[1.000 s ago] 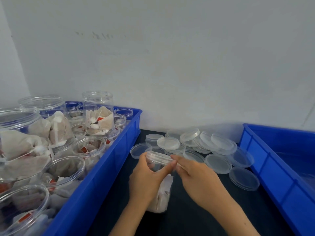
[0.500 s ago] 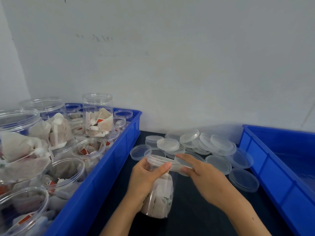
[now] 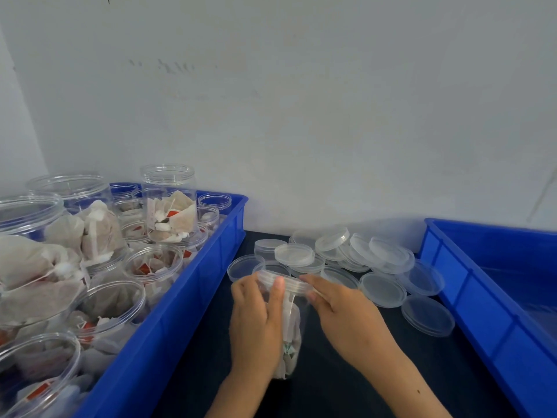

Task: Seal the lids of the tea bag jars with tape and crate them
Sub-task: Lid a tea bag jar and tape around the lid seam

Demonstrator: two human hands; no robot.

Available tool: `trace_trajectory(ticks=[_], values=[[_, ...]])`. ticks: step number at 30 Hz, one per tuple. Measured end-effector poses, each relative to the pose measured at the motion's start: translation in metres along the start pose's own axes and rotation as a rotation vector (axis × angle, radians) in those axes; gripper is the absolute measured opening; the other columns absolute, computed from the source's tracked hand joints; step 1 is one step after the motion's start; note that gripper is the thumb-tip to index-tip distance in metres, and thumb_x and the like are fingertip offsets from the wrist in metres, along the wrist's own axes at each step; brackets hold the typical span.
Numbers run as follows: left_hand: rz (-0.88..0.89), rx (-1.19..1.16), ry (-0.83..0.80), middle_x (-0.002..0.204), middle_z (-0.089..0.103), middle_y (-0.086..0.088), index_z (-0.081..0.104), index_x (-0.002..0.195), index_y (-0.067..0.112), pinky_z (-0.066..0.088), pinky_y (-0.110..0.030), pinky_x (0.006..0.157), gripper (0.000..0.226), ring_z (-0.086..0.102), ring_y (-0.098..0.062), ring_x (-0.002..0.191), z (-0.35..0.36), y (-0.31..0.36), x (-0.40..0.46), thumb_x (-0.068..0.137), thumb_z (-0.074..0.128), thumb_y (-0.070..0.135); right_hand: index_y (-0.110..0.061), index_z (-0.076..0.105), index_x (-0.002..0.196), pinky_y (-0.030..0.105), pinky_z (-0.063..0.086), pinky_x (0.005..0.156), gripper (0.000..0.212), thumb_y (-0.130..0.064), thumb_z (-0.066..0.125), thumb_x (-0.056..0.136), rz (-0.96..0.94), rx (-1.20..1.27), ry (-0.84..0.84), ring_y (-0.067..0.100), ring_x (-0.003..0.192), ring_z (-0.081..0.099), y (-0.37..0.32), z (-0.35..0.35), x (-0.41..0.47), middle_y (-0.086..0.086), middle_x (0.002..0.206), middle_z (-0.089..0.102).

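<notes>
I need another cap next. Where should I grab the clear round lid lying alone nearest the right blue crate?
Pinch the clear round lid by its thin rim from above, at its near edge: it lies flat on the dark tabletop, apart from the pile, so only the rim offers purchase.

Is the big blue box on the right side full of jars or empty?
Looks empty. The right blue crate shows only bare blue floor and walls in the part the head view catches; the rest runs off the picture, so that bit I cannot tell.

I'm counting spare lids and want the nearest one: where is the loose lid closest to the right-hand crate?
In the head view, that lid lies flat on the dark table right of the right hand, just left of the right blue crate.
</notes>
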State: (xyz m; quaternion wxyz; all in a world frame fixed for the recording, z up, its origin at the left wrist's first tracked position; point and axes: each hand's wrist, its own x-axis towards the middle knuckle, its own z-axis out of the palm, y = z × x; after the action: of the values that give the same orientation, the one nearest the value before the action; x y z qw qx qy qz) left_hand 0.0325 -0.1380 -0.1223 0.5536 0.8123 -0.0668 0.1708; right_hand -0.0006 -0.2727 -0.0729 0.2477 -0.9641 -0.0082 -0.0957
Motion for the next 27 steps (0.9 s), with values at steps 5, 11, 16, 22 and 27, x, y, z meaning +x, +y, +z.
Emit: trace_trajectory(ticks=[5,11,16,22,27], values=[[-0.136,0.003,-0.048,0.097,0.053,0.024,0.037,0.102,0.046,0.036,-0.015,0.062,0.074,0.05,0.011,0.084,-0.002,0.007,0.001,0.046,0.055,0.09,-0.047,0.035,0.143,0.033,0.048,0.095,0.042,-0.031,0.032,0.104,-0.028,0.018,-0.042,0.015,0.112,0.058,0.004,0.001,-0.001,-0.007,0.125,0.063],[-0.168,-0.068,-0.067,0.092,0.06,0.021,0.047,0.092,0.041,0.04,-0.016,0.063,0.079,0.056,0.008,0.082,-0.007,-0.003,0.009,0.035,0.059,0.094,-0.053,0.022,0.145,0.024,0.044,0.08,0.045,-0.046,0.033,0.102,-0.001,0.268,-0.236,-0.002,0.071,0.054,0.016,-0.003,0.002,-0.02,0.073,0.06],[-0.24,-0.313,-0.106,0.096,0.071,0.015,0.061,0.104,0.033,0.049,-0.015,0.07,0.077,0.066,0.004,0.087,-0.015,-0.012,0.018,0.04,0.081,0.071,-0.048,0.031,0.143,0.028,0.044,0.081,0.051,-0.059,0.04,0.094,0.088,0.28,-0.279,0.006,0.071,0.051,0.02,-0.007,0.004,-0.017,0.07,0.045],[-0.224,-0.521,-0.267,0.096,0.075,0.009,0.066,0.107,0.017,0.05,-0.008,0.066,0.067,0.07,-0.003,0.089,-0.016,-0.01,0.018,0.048,0.084,0.045,-0.047,0.039,0.138,0.033,0.045,0.093,0.043,-0.05,0.046,0.096,0.071,0.172,-0.164,0.006,0.081,0.046,0.026,-0.017,0.008,-0.02,0.081,0.044],[-0.255,-0.553,-0.347,0.094,0.076,0.002,0.069,0.106,0.015,0.051,-0.011,0.066,0.066,0.071,-0.008,0.087,-0.017,-0.013,0.019,0.052,0.078,0.051,-0.062,0.036,0.133,0.029,0.044,0.079,0.037,-0.048,0.042,0.098,-0.02,0.029,-0.051,0.0,0.062,0.043,0.022,-0.021,0.005,-0.019,0.067,0.049]])
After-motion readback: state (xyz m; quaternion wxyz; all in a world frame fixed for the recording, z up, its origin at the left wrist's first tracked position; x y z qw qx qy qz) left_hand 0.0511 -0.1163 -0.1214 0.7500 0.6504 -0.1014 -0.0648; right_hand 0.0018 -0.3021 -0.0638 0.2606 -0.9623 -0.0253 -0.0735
